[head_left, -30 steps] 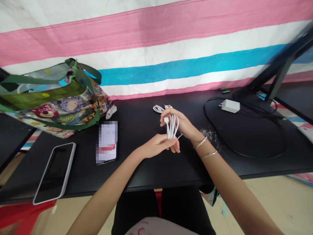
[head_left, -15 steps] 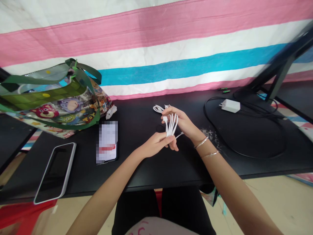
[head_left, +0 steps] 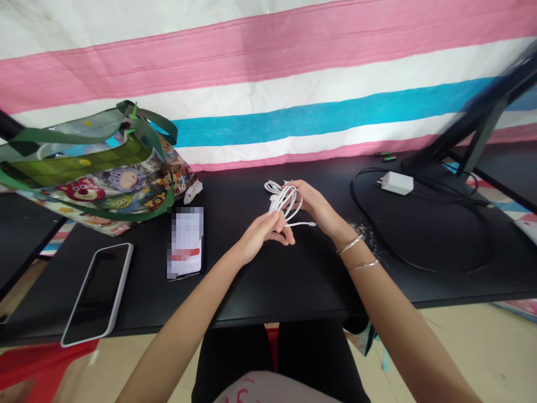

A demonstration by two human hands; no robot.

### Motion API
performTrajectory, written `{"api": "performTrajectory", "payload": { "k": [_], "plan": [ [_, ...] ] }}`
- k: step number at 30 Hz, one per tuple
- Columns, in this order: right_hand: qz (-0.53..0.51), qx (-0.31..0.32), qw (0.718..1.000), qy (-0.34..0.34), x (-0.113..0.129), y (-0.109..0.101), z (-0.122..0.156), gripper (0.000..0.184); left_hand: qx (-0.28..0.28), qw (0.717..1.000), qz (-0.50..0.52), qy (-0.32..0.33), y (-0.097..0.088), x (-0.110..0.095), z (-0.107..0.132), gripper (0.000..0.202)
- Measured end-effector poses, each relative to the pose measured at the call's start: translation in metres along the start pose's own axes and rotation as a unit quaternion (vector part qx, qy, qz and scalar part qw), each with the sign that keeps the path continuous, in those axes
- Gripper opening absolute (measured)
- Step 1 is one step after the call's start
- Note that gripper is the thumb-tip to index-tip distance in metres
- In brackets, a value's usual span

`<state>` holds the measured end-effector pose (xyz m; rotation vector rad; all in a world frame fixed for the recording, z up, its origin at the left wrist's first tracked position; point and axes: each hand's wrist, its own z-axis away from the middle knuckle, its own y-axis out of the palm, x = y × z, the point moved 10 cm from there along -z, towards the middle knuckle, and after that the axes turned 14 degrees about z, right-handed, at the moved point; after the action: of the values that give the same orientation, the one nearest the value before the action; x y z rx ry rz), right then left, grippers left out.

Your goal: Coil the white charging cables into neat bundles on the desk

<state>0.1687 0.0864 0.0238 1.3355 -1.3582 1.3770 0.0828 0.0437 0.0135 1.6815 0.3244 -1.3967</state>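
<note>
A white charging cable (head_left: 288, 197), gathered in several loops, is between my two hands above the black table. My left hand (head_left: 268, 230) pinches the near end of the loops between thumb and fingers. My right hand (head_left: 312, 201) curls round the far right side of the loops, its fingertips partly hidden behind them. One cable end with a small plug (head_left: 312, 224) sticks out to the right beneath my right hand. More white cable loops (head_left: 271, 185) show just beyond the bundle; I cannot tell whether they belong to the same cable.
Two phones, one lit (head_left: 184, 243) and one dark in a pale case (head_left: 98, 294), lie to the left. Behind them stands a cartoon-print bag (head_left: 113, 179). A white power adapter (head_left: 396, 183) and a black cord (head_left: 403, 260) lie on the black table (head_left: 260, 291) at right.
My left hand has moved slightly up and left, and the cable loops have tilted and spread into rounder rings. The free plug end now lies farther out to the right.
</note>
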Motion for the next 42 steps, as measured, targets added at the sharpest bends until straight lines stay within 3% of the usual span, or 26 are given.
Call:
{"api": "performTrajectory", "payload": {
  "k": [9, 17, 21, 28, 30, 32, 35, 38, 42],
  "plan": [
    [0.106, -0.072, 0.989, -0.077, 0.012, -0.011, -0.001, 0.051, 0.012, 1.0, 0.01, -0.014, 0.002, 0.004, 0.0, 0.055],
    [0.125, -0.09, 0.984, -0.084, 0.019, -0.009, 0.001, 0.056, 0.022, 0.997, 0.077, -0.013, 0.005, 0.004, 0.001, 0.058],
    [0.118, -0.092, 0.986, -0.072, 0.016, -0.012, 0.0, 0.056, 0.0, 0.998, 0.066, -0.008, 0.001, 0.004, 0.0, 0.055],
    [0.067, -0.099, 0.993, 0.007, -0.007, -0.027, -0.001, 0.057, -0.095, 0.989, 0.117, 0.011, -0.021, -0.005, -0.002, 0.048],
    [0.064, -0.063, 0.995, 0.041, -0.011, -0.021, 0.0, 0.054, -0.128, 0.982, 0.135, 0.014, -0.029, -0.008, -0.001, 0.047],
    [0.061, 0.015, 0.995, 0.081, -0.014, -0.005, 0.003, 0.053, -0.146, 0.978, 0.146, 0.022, -0.033, -0.011, 0.0, 0.048],
    [0.015, 0.058, 0.995, 0.083, -0.007, 0.006, 0.006, 0.05, -0.138, 0.978, 0.155, 0.036, -0.033, -0.014, 0.0, 0.049],
    [-0.056, 0.014, 0.996, 0.062, -0.004, -0.001, 0.004, 0.046, -0.104, 0.983, 0.145, 0.032, -0.026, -0.009, -0.002, 0.051],
    [-0.17, -0.046, 0.981, 0.082, -0.017, -0.003, 0.002, 0.045, -0.071, 0.993, 0.097, 0.01, -0.017, 0.001, -0.003, 0.055]
  ]
}}
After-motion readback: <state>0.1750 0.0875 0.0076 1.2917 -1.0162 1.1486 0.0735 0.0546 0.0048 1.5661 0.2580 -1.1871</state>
